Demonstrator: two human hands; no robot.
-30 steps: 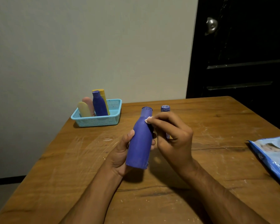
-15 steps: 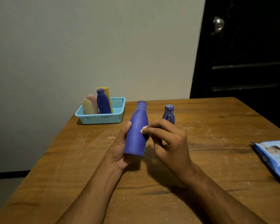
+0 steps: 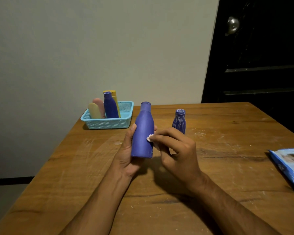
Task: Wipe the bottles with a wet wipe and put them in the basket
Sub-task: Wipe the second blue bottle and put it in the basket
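Your left hand [image 3: 126, 155] grips the big blue bottle [image 3: 143, 133] upright above the middle of the table [image 3: 227, 167]. Your right hand [image 3: 178, 153] pinches the wet wipe [image 3: 150, 138] against its side. A small blue bottle [image 3: 179, 122] stands at 1 o'clock. The basket [image 3: 109, 122] sits at the 11 o'clock edge, holding four bottles. The wipes pack [image 3: 290, 165] hangs off the 3 o'clock edge. No writing can be read.
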